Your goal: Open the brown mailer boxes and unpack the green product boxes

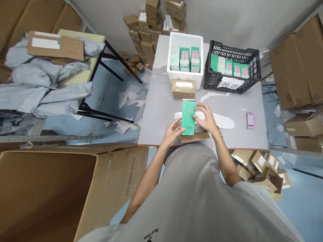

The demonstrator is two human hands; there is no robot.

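I hold a green product box (188,116) with both hands over the near edge of the grey table (161,111). My left hand (174,130) grips its lower left side. My right hand (205,117) wraps round its right side. Under the box lies an open brown cardboard carton (195,136) with its flap out toward me. A white sheet (223,121) lies on the table to the right of my hands.
A closed brown carton (183,89) sits behind the green box. A white foam bin (185,58) and a black crate (232,67) hold more green and pink boxes. A small blurred item (250,120) lies at right. A large open cardboard box (63,188) stands at lower left; cartons lie piled on the floor.
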